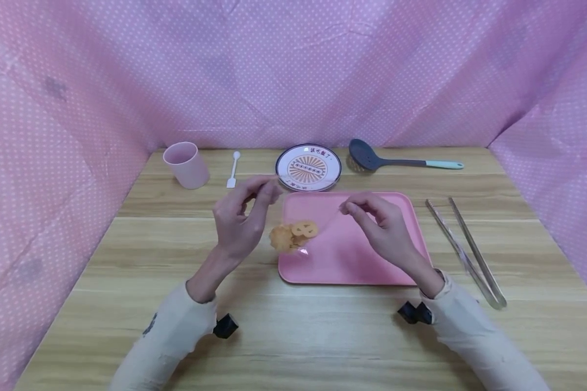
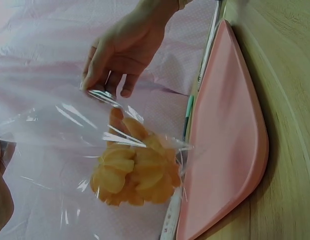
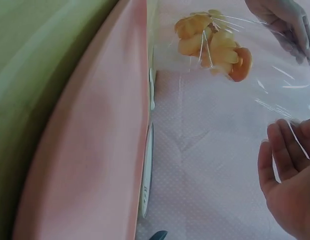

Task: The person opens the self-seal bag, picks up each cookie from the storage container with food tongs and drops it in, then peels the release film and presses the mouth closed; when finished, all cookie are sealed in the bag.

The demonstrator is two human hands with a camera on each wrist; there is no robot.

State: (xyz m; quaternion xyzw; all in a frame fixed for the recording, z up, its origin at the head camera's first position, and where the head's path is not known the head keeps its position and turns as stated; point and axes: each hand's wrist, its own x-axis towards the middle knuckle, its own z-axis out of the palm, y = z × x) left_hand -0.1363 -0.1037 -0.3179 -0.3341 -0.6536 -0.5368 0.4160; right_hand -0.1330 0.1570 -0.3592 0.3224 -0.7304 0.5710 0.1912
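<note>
Between the two hands hangs a clear plastic bag (image 2: pixel 69 120), its film stretched and shiny in both wrist views. Golden-brown cookies (image 1: pixel 293 236) lie gathered low in it, one of them pretzel-shaped, over the left edge of the pink tray (image 1: pixel 352 255). My left hand (image 1: pixel 242 220) pinches the bag's upper edge between thumb and fingers, left of the tray. On the other side my right hand (image 1: pixel 379 225) pinches the film above the tray's right half. The right wrist view shows the cookies (image 3: pixel 215 45) up in the air, apart from the tray.
Along the back stand a pink cup (image 1: pixel 188 165), a small white spoon (image 1: pixel 233 169), a patterned plate (image 1: pixel 308 168) and a dark slotted ladle (image 1: pixel 396 161). Metal tongs (image 1: pixel 467 252) lie right of the tray. Pink dotted cloth (image 1: pixel 293 70) surrounds the wooden table (image 1: pixel 303 336).
</note>
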